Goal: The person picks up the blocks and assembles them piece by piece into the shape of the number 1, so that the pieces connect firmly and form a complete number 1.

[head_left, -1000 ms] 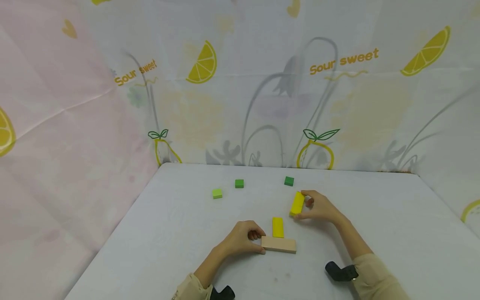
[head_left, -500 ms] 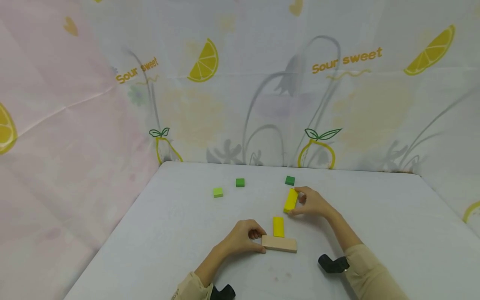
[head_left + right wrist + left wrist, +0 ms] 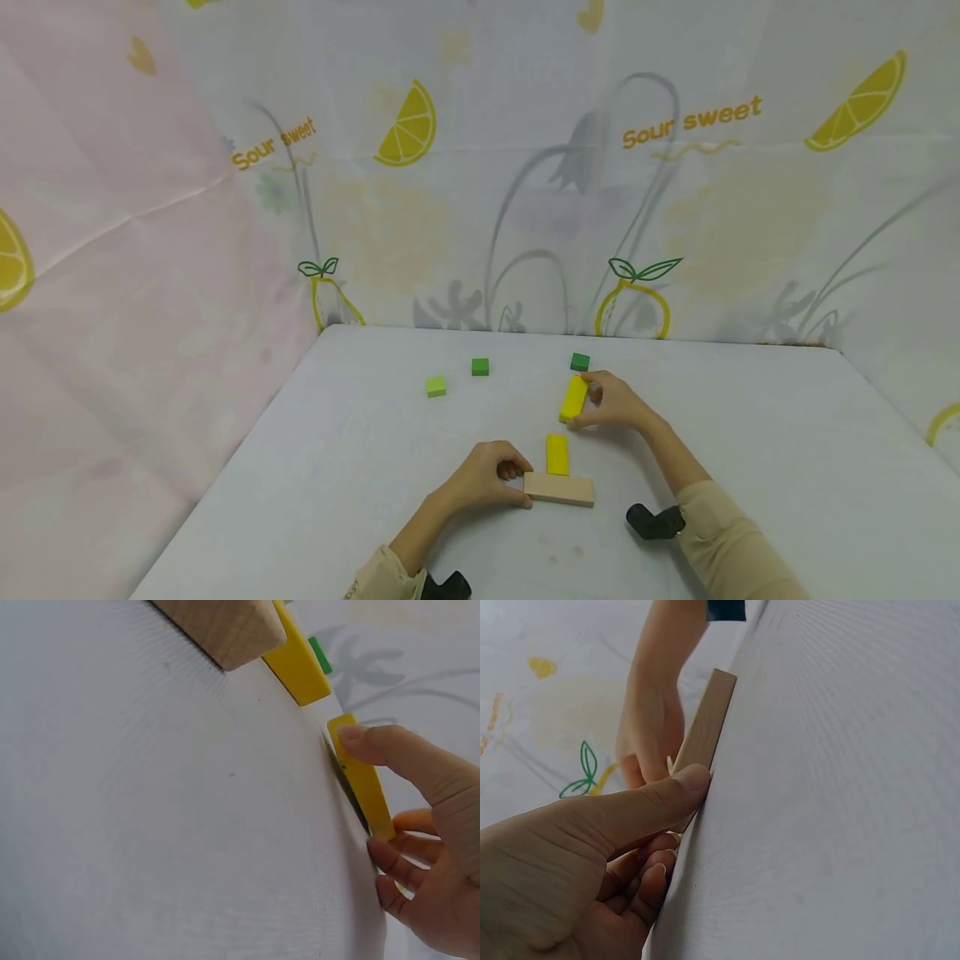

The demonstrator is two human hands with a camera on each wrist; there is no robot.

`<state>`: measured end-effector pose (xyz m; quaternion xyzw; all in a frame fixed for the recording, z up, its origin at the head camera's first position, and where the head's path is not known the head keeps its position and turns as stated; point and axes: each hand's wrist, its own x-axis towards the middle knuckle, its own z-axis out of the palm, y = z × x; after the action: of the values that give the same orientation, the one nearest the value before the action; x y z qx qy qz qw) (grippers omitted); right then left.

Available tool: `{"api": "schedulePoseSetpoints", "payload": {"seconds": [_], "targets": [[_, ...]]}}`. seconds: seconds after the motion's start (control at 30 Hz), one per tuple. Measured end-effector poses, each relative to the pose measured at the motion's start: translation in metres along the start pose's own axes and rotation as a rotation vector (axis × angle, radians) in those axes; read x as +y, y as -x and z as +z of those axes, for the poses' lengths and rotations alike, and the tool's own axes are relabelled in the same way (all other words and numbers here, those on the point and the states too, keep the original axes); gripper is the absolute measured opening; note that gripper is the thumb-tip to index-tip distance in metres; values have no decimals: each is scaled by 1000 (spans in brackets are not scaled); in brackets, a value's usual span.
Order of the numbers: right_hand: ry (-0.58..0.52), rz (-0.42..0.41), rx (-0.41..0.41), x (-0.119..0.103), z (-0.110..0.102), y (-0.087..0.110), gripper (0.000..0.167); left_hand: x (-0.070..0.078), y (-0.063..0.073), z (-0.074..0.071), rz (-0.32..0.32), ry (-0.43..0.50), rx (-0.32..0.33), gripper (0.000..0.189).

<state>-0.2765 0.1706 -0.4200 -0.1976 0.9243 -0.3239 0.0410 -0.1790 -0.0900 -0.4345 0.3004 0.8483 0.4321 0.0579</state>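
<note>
Right grip [image 3: 611,402] pinches yellow block [image 3: 573,398]; backdrop [image 3: 517,208] reads "Sour sweet".

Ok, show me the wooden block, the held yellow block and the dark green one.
Wooden block [image 3: 559,489], head view, middle of top face.
Held yellow block [image 3: 364,784], right wrist view, middle of exposed face.
Dark green block [image 3: 581,361], head view, top face.

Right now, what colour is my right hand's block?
Yellow; the held block shows best in the right wrist view.
</note>
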Motion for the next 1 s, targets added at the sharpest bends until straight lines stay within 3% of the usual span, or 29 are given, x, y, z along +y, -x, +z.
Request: {"api": "schedulePoseSetpoints", "payload": {"seconds": [0.5,1.0], "targets": [[10,-12,-45,-6,2,-9,91,-1,0,1,27,-6,4,34],[33,-27,-121,-8,-2,-15,92,-1,0,1,7,-1,6,33]]}}
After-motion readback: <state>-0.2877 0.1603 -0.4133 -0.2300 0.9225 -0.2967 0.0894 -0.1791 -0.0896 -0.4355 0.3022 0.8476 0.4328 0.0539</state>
